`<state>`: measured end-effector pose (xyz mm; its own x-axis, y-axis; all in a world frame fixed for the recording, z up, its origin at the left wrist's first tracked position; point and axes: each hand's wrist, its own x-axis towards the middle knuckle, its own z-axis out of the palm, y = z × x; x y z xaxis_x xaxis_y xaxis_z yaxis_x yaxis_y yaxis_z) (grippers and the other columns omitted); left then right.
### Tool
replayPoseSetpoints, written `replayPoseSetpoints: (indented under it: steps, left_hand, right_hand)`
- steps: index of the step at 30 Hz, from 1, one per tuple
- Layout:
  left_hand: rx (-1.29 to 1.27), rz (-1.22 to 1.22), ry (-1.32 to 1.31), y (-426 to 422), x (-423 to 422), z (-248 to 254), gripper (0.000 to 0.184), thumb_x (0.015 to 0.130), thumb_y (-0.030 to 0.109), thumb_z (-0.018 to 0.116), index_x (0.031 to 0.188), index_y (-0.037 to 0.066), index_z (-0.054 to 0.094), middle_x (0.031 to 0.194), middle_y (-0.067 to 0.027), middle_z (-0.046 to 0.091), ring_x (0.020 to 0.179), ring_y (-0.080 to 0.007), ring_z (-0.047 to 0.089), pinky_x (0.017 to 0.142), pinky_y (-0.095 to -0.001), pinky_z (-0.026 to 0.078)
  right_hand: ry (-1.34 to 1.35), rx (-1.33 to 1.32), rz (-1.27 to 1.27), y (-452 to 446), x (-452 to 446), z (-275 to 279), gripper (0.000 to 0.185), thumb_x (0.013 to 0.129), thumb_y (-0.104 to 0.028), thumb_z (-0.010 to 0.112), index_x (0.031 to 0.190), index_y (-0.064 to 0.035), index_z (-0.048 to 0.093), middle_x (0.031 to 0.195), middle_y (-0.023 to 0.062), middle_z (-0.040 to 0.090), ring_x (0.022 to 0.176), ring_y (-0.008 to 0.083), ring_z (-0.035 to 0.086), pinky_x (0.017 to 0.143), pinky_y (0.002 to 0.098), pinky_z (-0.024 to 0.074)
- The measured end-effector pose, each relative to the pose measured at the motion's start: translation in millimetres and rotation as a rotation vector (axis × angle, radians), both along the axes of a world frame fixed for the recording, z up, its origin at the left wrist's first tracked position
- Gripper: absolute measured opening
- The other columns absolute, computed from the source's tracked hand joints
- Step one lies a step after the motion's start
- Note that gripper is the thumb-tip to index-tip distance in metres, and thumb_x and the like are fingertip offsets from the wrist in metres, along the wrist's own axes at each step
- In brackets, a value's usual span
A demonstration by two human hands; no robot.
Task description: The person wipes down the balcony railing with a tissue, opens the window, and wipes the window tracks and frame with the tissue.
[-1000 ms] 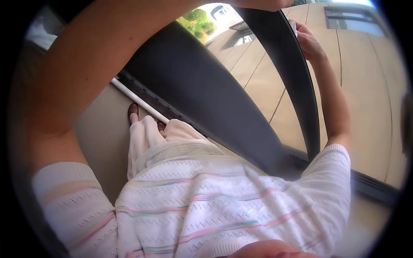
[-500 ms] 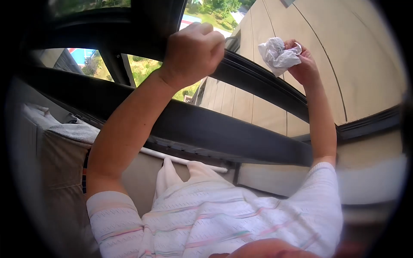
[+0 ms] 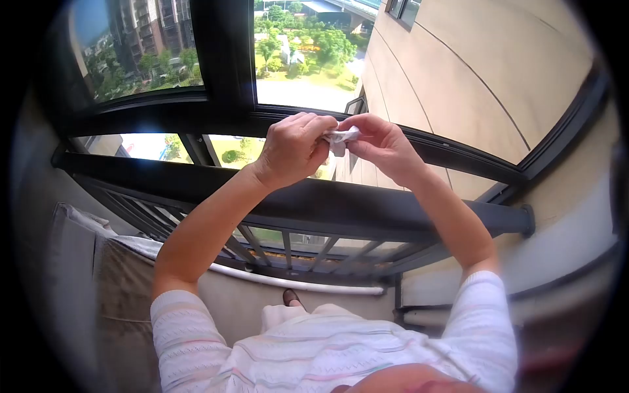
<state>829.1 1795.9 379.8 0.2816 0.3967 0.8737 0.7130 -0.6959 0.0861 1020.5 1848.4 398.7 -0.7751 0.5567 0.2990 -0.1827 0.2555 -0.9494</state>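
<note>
A crumpled white tissue (image 3: pixel 341 139) is held between both hands, above the dark railing and in front of the window frame. My left hand (image 3: pixel 291 149) has its fingers curled and closed on the tissue's left side. On the other side, my right hand (image 3: pixel 385 147) pinches it between thumb and fingers. The fingertips of both hands nearly meet. Behind them runs the black lower window frame (image 3: pixel 445 147).
A thick dark handrail (image 3: pixel 406 208) with vertical bars crosses below my forearms. A white pipe (image 3: pixel 295 283) lies along the floor. Grey-brown fabric (image 3: pixel 124 288) is at the left. Outside the window are a beige wall (image 3: pixel 458 72) and trees (image 3: pixel 327 49).
My right hand has come leftward and down with the tissue to meet my left hand, which now grips it too. The view has shifted, showing more of the window and railing.
</note>
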Motion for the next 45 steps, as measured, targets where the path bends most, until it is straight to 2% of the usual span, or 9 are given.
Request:
replayPoseSetpoints:
  steps: [7,15,16,20,21,29,33,40,45]
  left_hand:
    - [-0.415,0.492,-0.077,-80.4,-40.0,-37.6,0.021,0.072,0.001,0.059,0.092,0.004,0.066,0.081,-0.0096,0.062,0.070,-0.0222,0.060,0.065,-0.0303,0.047]
    - [-0.229,0.064,0.030,-62.8,96.6,-78.7,0.021,0.079,0.003,0.055,0.097,0.009,0.064,0.094,-0.0070,0.064,0.082,-0.0274,0.061,0.073,-0.0317,0.048]
    - [-0.216,0.002,0.038,-58.2,117.3,-79.8,0.023,0.081,0.006,0.059,0.102,0.012,0.064,0.100,-0.0049,0.065,0.082,-0.0190,0.065,0.070,-0.0248,0.049]
    - [-0.200,-0.264,0.160,-86.0,188.3,-86.9,0.014,0.074,-0.002,0.055,0.086,0.006,0.059,0.085,-0.0089,0.062,0.069,-0.0206,0.059,0.063,-0.0291,0.048]
    - [-0.208,-0.344,0.194,-91.3,195.9,-109.9,0.024,0.080,0.005,0.058,0.102,0.012,0.064,0.095,-0.0045,0.064,0.078,-0.0211,0.063,0.067,-0.0285,0.050]
    - [-1.052,-0.173,0.440,-235.4,108.1,-276.3,0.021,0.077,0.007,0.053,0.096,0.012,0.063,0.084,-0.0086,0.059,0.083,-0.0293,0.058,0.070,-0.0397,0.046]
    - [-1.358,-0.045,0.484,-341.8,-1.9,-367.9,0.022,0.076,0.008,0.053,0.094,0.011,0.064,0.088,-0.0107,0.061,0.082,-0.0313,0.058,0.071,-0.0408,0.046]
    - [-1.629,0.268,0.441,-487.2,-103.5,-414.5,0.027,0.072,0.016,0.053,0.095,0.008,0.065,0.086,-0.0176,0.063,0.081,-0.0340,0.060,0.074,-0.0411,0.047]
    - [-1.781,0.398,0.362,-547.4,-123.5,-416.9,0.032,0.068,0.017,0.056,0.098,0.009,0.065,0.090,-0.0171,0.064,0.086,-0.0329,0.061,0.078,-0.0388,0.047]
  right_hand:
    - [-0.052,-0.032,-0.495,-101.1,187.0,-37.1,0.017,0.085,-0.003,0.056,0.102,-0.0021,0.058,0.097,0.0058,0.062,0.088,0.0122,0.060,0.072,0.0219,0.0477]
    - [-0.188,-0.640,-1.067,-264.9,355.2,-191.3,0.016,0.086,-0.011,0.055,0.100,-0.0046,0.058,0.089,0.0036,0.062,0.074,0.0099,0.061,0.059,0.0205,0.0467]
    - [-0.291,-0.713,-1.141,-285.6,363.9,-215.3,0.015,0.085,-0.010,0.055,0.100,-0.0050,0.058,0.087,0.0032,0.062,0.070,0.0096,0.060,0.055,0.0196,0.0459]
    - [-0.480,-0.967,-1.338,-401.2,383.9,-291.1,0.017,0.083,-0.011,0.055,0.098,-0.0060,0.058,0.083,0.0034,0.063,0.065,0.0093,0.061,0.046,0.0194,0.0434]
    - [-0.579,-0.991,-1.353,-435.9,387.7,-306.8,0.017,0.082,-0.011,0.054,0.098,-0.0062,0.058,0.083,0.0035,0.063,0.064,0.0095,0.061,0.046,0.0200,0.0434]
    - [-1.152,-1.405,-1.111,-657.3,334.7,-350.7,0.011,0.079,-0.009,0.052,0.087,-0.0083,0.059,0.074,0.0026,0.061,0.057,0.0116,0.059,0.042,0.0246,0.0411]
    - [-1.033,-1.248,-1.130,-673.7,293.0,-372.3,0.009,0.079,-0.006,0.053,0.085,-0.0039,0.059,0.067,0.0023,0.058,0.052,0.0102,0.056,0.042,0.0245,0.0414]
    - [-0.715,-0.999,-0.984,-626.7,215.1,-334.1,0.011,0.080,-0.010,0.058,0.086,-0.0012,0.061,0.060,0.0007,0.054,0.049,0.0077,0.051,0.041,0.0227,0.0386]
    - [-0.922,-0.758,-0.876,-631.3,204.9,-330.2,0.012,0.080,-0.012,0.059,0.080,-0.0001,0.061,0.055,0.0003,0.053,0.046,0.0067,0.048,0.042,0.0225,0.0389]
